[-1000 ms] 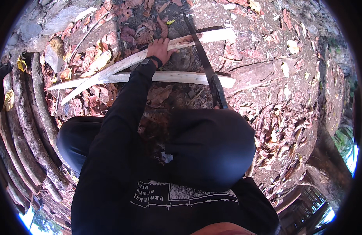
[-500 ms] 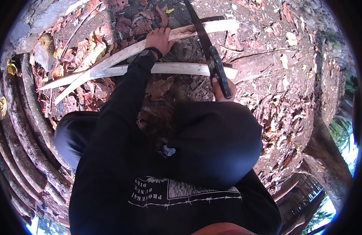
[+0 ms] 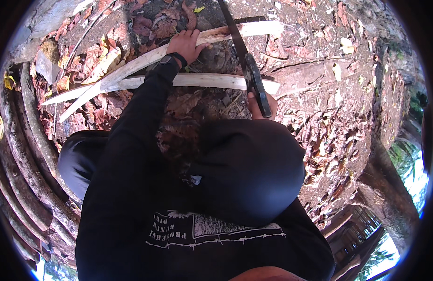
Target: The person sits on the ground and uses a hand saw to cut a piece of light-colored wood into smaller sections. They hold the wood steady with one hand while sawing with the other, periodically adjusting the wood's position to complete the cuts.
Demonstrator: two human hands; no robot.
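A long pale wooden strip (image 3: pixel 137 61) slants across the ground, its right end higher up in the view. My left hand (image 3: pixel 183 46), with a watch on its wrist, is closed over the strip's middle and presses it down. My right hand (image 3: pixel 263 106) grips the dark handle of a hand saw (image 3: pixel 237 41). The saw's blade points away from me and crosses the strip to the right of my left hand, over a darker patch of wood. A second pale strip (image 3: pixel 202 80) lies nearer to me, crossing under or against the first at the left; the saw's handle passes above its right end.
Dry leaves (image 3: pixel 338 136) litter the soil all around. Several logs (image 3: pixel 33 154) lie side by side at the left. Grey stones (image 3: pixel 48 65) sit at the upper left. A tree trunk (image 3: pixel 385 196) stands at the right. My bent knee (image 3: pixel 254 164) is close below the saw.
The whole view has shifted slightly, so everything appears a little farther left. My hands, the saw and the strips keep nearly the same places relative to each other.
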